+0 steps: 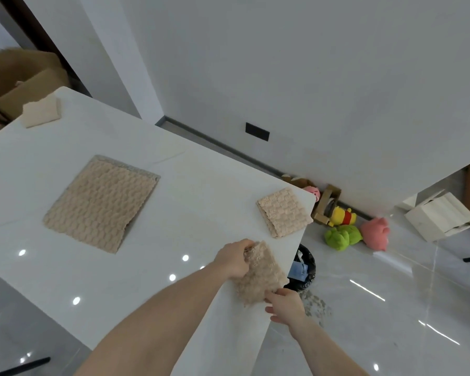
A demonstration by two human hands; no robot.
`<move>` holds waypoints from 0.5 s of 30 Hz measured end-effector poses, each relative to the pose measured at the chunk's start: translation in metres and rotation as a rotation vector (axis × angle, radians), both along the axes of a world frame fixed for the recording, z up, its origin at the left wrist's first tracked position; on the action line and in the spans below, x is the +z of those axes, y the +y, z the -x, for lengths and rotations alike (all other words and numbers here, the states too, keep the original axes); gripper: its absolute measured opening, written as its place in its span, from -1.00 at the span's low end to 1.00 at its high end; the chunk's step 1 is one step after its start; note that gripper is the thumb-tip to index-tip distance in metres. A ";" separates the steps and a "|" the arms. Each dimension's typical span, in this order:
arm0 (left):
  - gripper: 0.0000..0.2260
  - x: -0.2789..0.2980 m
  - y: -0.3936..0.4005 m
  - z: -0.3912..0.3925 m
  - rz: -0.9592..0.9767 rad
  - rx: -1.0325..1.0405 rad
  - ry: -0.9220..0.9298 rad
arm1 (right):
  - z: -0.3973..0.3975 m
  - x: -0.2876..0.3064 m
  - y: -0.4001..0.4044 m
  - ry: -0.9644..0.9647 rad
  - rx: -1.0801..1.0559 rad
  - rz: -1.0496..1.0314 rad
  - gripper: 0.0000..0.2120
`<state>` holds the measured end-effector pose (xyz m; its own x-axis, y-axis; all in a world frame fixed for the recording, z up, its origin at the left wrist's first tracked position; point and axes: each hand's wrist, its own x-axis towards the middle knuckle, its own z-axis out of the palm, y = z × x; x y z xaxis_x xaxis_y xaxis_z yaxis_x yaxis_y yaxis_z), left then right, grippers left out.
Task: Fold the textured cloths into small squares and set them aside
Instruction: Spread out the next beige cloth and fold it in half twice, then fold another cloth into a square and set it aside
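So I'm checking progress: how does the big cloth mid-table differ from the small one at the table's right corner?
The big cloth lies spread out flat, or nearly so; the corner cloth is folded into a small, layered square. The big cloth covers far more table. The big cloth lies well inside the tabletop; the corner cloth lies right by the edge. Both are beige, bumpy-textured and untouched.

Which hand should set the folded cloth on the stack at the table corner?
Probably left. The left hand grips the cloth at its far end, nearest the folded stack; the right hand pinches the near corner.
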<state>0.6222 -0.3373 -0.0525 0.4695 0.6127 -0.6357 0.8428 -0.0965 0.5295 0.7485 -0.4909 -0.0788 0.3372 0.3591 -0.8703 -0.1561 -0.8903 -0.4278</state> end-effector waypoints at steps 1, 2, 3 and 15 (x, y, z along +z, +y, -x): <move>-0.40 0.002 0.000 0.004 -0.004 0.008 0.004 | -0.001 0.001 -0.002 -0.024 0.024 0.004 -0.85; -0.38 0.004 0.000 0.008 -0.010 0.014 0.007 | -0.003 0.003 -0.003 -0.049 0.050 0.009 -0.83; -0.37 0.006 -0.002 0.014 -0.017 0.022 0.011 | -0.004 0.007 -0.005 -0.069 0.078 0.014 -0.81; -0.61 0.071 -0.044 0.163 -0.142 0.268 -0.073 | 0.057 0.062 0.011 -0.018 0.420 -0.192 -0.68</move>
